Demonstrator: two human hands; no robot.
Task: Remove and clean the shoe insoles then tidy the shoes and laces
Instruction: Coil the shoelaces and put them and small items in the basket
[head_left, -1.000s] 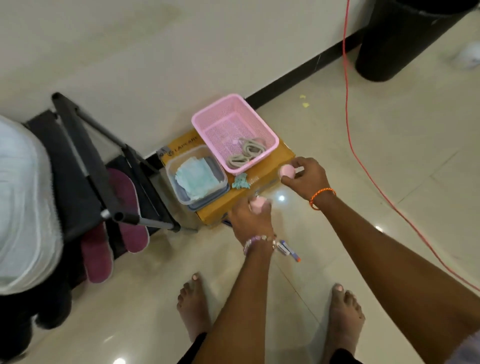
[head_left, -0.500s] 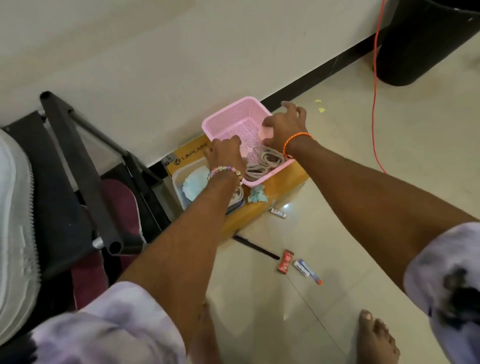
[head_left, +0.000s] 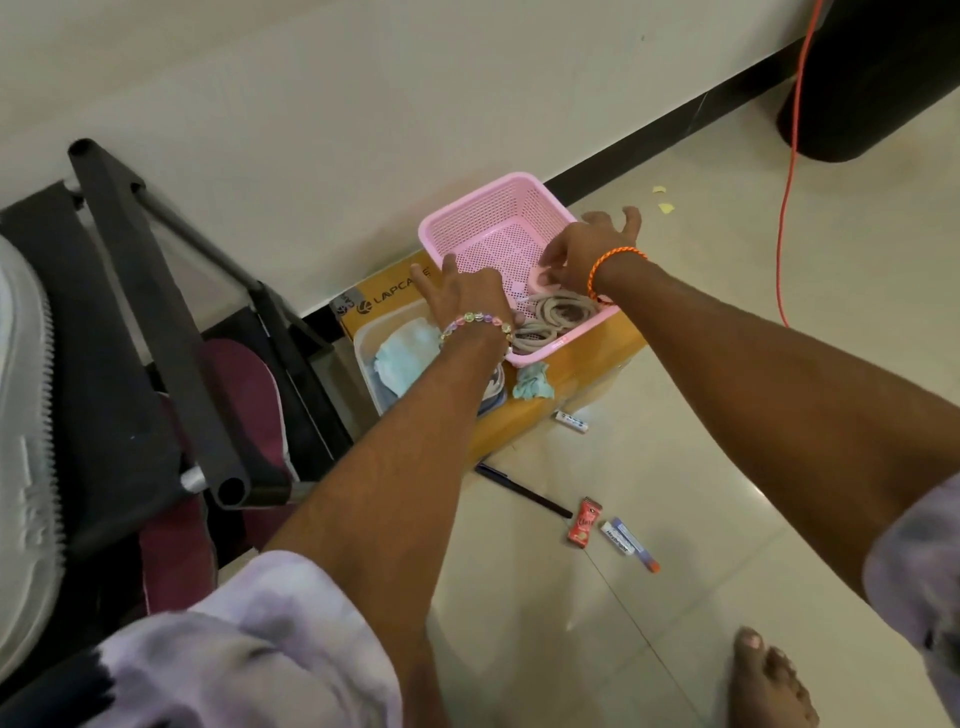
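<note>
Hands are reaching over the pink basket: left hand fingers spread, right hand fingers spreading above coiled laces.

I am looking down into what is reading as a room in a home. Glossy cream floor tiles are running up to a plain pale wall with a black skirting strip. A yellow cardboard box is sitting on the tiles against that wall. Left of the box, a folded black stand is leaning; right of it, an orange cable is trailing past a black bin. A bare foot is standing nearer me than the box.
</note>
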